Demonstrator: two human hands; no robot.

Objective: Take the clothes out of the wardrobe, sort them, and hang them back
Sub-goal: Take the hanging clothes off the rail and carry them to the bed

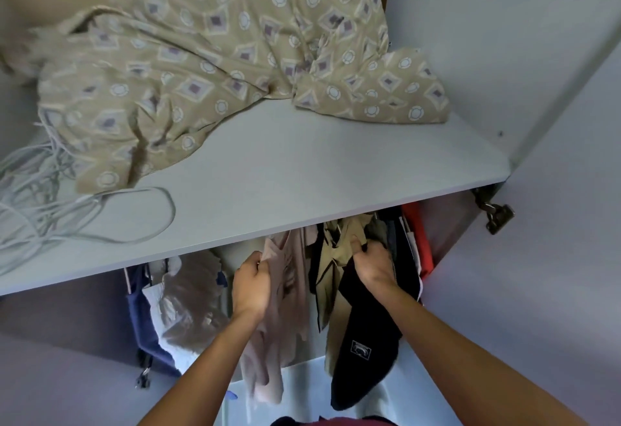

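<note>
Left hand (252,282) fingers pinching pink garment (282,294); right hand (373,266) fingers gripping olive shirt (336,251) under shelf (302,183).

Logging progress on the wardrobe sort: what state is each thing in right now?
left hand: grips the pale pink garment, hanging.
right hand: grips the khaki garment, hanging.
black garment: hanging.
patterned cloth: crumpled on the shelf.
white cord: tangled on shelf.
</note>
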